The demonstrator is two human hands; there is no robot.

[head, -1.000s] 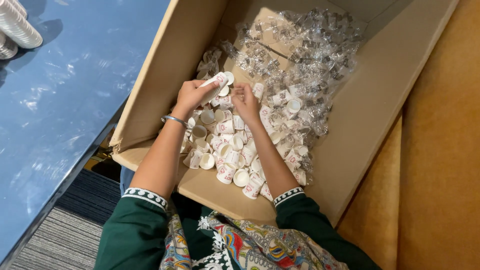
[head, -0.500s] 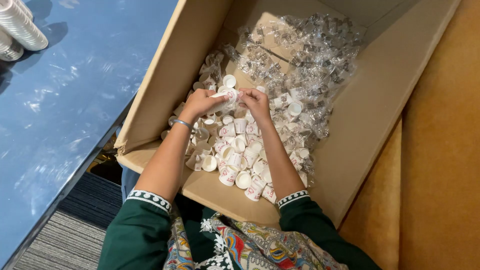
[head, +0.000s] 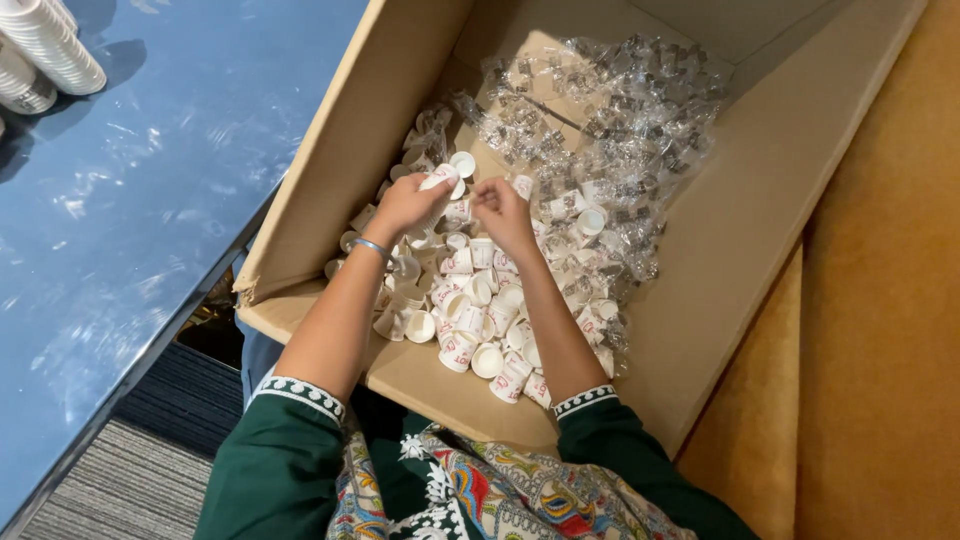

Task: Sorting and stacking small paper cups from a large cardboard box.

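Green sleeves at the bottom edge, both forearms reaching into the cardboard box (head: 330,190). Loose pile of small white paper cups (head: 470,300) under the wrists. Left hand (head: 405,205) closed around a short stack of cups (head: 440,180); right hand (head: 500,210) pinches one single cup (head: 522,186) just beside it. Looks like the nesting step: the single cup needs aligning mouth-to-base with the stack. Beyond the hands: crumpled clear plastic wrappers (head: 620,130). Far left, tall cup stacks (head: 45,45) on the blue table (head: 150,200).

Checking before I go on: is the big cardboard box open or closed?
Open. The cardboard box has its flaps spread; loose small paper cups and both hands, left hand included, show inside.
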